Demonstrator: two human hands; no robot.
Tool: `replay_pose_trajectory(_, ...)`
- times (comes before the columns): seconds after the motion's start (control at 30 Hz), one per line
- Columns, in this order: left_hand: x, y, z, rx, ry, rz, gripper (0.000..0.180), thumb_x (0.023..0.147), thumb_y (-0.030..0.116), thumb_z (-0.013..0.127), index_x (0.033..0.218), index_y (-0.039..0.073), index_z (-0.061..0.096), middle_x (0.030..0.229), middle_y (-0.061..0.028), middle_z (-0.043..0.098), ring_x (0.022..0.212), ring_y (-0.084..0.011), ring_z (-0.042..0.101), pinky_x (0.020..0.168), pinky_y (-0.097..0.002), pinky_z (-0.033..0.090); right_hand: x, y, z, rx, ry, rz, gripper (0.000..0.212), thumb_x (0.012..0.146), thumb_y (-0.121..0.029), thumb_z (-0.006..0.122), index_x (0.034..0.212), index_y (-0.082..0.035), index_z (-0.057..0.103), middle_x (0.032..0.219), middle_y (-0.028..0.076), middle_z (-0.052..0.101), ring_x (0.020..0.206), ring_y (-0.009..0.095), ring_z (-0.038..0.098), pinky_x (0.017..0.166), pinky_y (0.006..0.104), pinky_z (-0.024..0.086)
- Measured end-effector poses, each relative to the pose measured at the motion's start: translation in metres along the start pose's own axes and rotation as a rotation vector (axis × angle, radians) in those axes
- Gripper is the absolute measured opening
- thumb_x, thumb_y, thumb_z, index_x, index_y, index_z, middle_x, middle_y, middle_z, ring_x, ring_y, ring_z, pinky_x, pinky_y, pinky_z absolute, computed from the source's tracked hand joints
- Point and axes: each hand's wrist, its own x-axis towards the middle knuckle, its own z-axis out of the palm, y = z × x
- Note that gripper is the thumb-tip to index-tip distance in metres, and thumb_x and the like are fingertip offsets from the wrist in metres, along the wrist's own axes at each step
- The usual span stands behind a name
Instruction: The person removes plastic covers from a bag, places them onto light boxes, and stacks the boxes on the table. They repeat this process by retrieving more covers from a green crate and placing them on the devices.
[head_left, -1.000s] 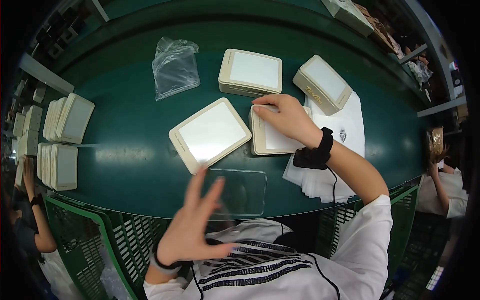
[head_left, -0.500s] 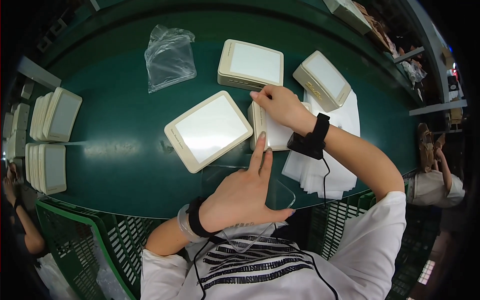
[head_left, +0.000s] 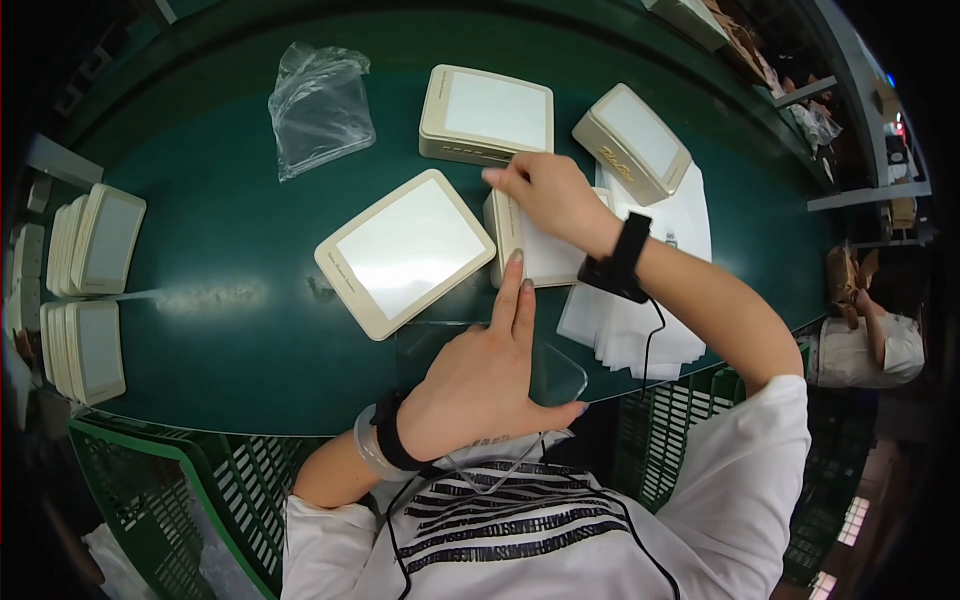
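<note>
Resting across a cream box with a white panel (head_left: 545, 258), in front of me and slightly right, my hands cover much of it. Green crates (head_left: 150, 470) stand along the near edge. My left hand (head_left: 478, 375) has thumb and fingers spread wide, two fingertips on the box's near edge; a clear plastic piece (head_left: 562, 372) shows beneath, but I cannot tell whether I grip it. Thin white sheets (head_left: 625, 345) fan out to the right, and a cream-framed panel (head_left: 405, 255) lies askew at left. My right hand (head_left: 565, 200) is narrow, curled over the box; whether it pinches anything, I cannot tell. Farther off sit two more boxes (head_left: 490, 115) and a crumpled clear bag (head_left: 322, 110). Cream panels (head_left: 82, 350) stand in two rows far left. The green tabletop (head_left: 230, 330) curves away toward metal shelving (head_left: 870, 218), with another person (head_left: 870, 350) at right.
</note>
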Motion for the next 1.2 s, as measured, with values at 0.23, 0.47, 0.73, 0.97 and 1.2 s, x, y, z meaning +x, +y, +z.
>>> replay_pose_trajectory(0.23,0.000,0.005,-0.007,-0.020,0.032,0.025,0.114,0.071,0.065,0.066,0.134,-0.024,0.030,0.147,-0.0420,0.014,0.076,-0.0373,0.068,0.071,-0.0340,0.056,0.002,0.014,-0.009,0.227,-0.102,-0.204,0.043,0.092,-0.045,0.061,0.099,-0.004,0.073,0.079,0.013,0.069,0.072,0.020,0.062,0.072,0.0308,0.050)
replay_pose_trajectory(0.47,0.000,0.002,0.001,-0.013,0.027,-0.018,0.115,0.072,0.065,0.065,0.134,-0.025,0.029,0.147,-0.0424,0.014,0.076,-0.0386,0.068,0.072,-0.0349,0.056,0.000,0.006,-0.001,0.093,-0.038,-0.166,0.036,0.091,-0.040,0.061,0.096,-0.007,0.075,0.081,0.015,0.071,0.077,0.025,0.067,0.075,0.0338,0.052)
replay_pose_trajectory(0.73,-0.076,-0.001,-0.028,-0.305,0.032,-0.076,0.105,0.076,0.057,0.066,0.145,-0.011,0.024,0.150,-0.0386,0.012,0.091,-0.0346,0.067,0.079,-0.0332,0.054,-0.035,0.003,-0.019,0.256,0.324,-0.381,0.024,0.094,-0.018,0.058,0.109,-0.003,0.069,0.091,0.012,0.072,0.087,0.023,0.069,0.082,0.0345,0.052)
replay_pose_trajectory(0.97,-0.152,-0.032,0.018,-1.144,0.174,-0.411,0.096,0.079,0.057,0.058,0.150,0.001,0.026,0.160,-0.0220,0.005,0.098,-0.0243,0.065,0.081,-0.0320,0.051,-0.173,0.018,0.052,-0.070,-0.088,-0.595,0.062,0.074,-0.021,0.078,0.127,-0.005,0.049,0.140,0.024,0.041,0.129,0.041,0.040,0.105,0.0448,0.036)
replay_pose_trajectory(1.2,-0.159,-0.026,0.021,-1.224,0.096,-0.334,0.100,0.076,0.063,0.057,0.149,0.001,0.028,0.160,-0.0188,0.009,0.100,-0.0250,0.065,0.082,-0.0324,0.051,-0.166,0.032,0.068,-0.126,-0.113,-0.730,0.074,0.066,-0.030,0.083,0.126,-0.005,0.048,0.141,0.026,0.036,0.127,0.043,0.038,0.106,0.0487,0.032)
